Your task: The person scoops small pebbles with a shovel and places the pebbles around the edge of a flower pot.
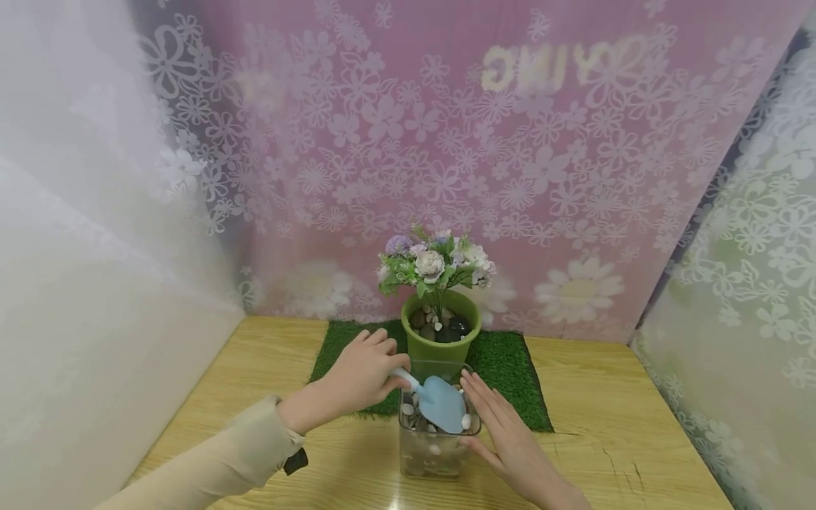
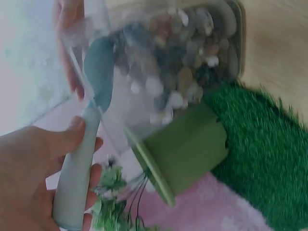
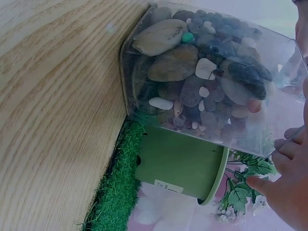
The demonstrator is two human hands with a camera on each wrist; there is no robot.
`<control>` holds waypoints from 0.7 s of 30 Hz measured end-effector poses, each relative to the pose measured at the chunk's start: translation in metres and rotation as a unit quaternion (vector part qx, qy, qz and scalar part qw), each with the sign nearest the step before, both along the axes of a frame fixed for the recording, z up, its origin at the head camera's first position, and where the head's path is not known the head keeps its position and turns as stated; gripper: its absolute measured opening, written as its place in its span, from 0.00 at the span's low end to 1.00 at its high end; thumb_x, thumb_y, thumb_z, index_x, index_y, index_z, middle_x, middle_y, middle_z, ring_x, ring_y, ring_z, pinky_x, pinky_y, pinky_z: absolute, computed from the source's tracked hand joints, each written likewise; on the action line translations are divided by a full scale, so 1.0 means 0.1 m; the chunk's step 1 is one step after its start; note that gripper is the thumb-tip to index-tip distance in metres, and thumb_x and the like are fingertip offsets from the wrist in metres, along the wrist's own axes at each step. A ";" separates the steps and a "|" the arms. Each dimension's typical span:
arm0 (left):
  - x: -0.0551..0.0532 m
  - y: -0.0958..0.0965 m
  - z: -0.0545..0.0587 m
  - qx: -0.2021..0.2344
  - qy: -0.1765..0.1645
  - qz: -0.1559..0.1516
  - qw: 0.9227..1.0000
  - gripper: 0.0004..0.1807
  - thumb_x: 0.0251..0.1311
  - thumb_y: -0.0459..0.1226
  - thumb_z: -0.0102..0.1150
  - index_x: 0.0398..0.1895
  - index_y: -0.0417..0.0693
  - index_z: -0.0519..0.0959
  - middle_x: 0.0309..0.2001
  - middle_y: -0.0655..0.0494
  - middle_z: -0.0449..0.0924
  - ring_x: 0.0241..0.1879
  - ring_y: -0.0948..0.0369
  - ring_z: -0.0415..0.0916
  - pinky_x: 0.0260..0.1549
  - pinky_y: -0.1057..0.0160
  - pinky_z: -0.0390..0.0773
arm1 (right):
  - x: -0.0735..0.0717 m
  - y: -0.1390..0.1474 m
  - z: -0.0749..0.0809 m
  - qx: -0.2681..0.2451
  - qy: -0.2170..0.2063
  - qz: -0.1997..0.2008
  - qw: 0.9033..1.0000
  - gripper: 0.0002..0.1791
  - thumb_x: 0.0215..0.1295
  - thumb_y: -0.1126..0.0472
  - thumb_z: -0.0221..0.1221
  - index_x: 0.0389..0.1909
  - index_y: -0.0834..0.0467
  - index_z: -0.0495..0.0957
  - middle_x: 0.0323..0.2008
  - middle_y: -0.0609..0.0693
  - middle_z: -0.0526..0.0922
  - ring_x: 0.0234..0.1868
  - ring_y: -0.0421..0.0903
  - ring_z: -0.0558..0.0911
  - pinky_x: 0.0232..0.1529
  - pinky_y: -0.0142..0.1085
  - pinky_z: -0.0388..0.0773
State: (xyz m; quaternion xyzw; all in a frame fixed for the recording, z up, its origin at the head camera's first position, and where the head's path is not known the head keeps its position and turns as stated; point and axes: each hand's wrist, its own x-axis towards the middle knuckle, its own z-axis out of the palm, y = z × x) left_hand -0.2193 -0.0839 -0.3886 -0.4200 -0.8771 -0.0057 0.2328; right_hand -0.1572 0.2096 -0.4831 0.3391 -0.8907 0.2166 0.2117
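Observation:
My left hand [image 1: 360,372] grips the pale handle of a small blue garden trowel [image 1: 442,407], thumb along the handle in the left wrist view. The trowel's blade is at the mouth of a clear square container [image 1: 414,443], over the pebbles [image 3: 175,72] inside. These stones are mixed in size, grey, brown and white, with one green one. My right hand [image 1: 506,439] rests its extended fingers against the container's right rim, thumb by the near corner. Right behind the container stands a green flowerpot [image 1: 440,348] with dark and pale stones in it.
Artificial white and purple flowers [image 1: 430,265] rise from the pot. Beneath the pot lies a green turf mat [image 1: 513,375] on the wooden table [image 1: 612,418]. A pink floral curtain [image 1: 382,163] hangs behind, with pale sheets on both sides.

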 end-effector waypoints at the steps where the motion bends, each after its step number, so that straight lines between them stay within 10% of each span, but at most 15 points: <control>1: 0.00 0.03 -0.02 -0.001 -0.005 0.001 1.000 0.13 0.60 0.56 0.66 0.39 0.61 0.86 0.31 0.62 0.77 0.31 0.61 0.59 0.34 0.63 0.56 | 0.00 0.00 0.00 0.000 0.000 0.000 1.000 0.46 0.69 0.50 0.64 0.80 0.57 0.52 0.79 0.55 0.55 0.79 0.50 0.55 0.76 0.28 0.37; 9: 0.00 0.04 -0.06 0.028 -0.141 0.013 0.990 0.10 0.61 0.53 0.67 0.38 0.61 0.88 0.32 0.64 0.80 0.28 0.63 0.58 0.32 0.65 0.60 | 0.00 -0.01 0.00 -0.003 0.009 0.001 1.000 0.45 0.70 0.49 0.63 0.81 0.56 0.51 0.79 0.54 0.56 0.78 0.51 0.57 0.75 0.26 0.36; 21: -0.04 -0.14 -0.12 0.084 -0.211 -0.008 0.974 0.11 0.64 0.51 0.65 0.45 0.61 0.86 0.36 0.68 0.81 0.31 0.66 0.60 0.34 0.65 0.64 | 0.00 0.00 0.00 -0.002 0.002 -0.002 1.000 0.46 0.69 0.49 0.63 0.81 0.56 0.51 0.79 0.55 0.56 0.79 0.50 0.55 0.75 0.26 0.35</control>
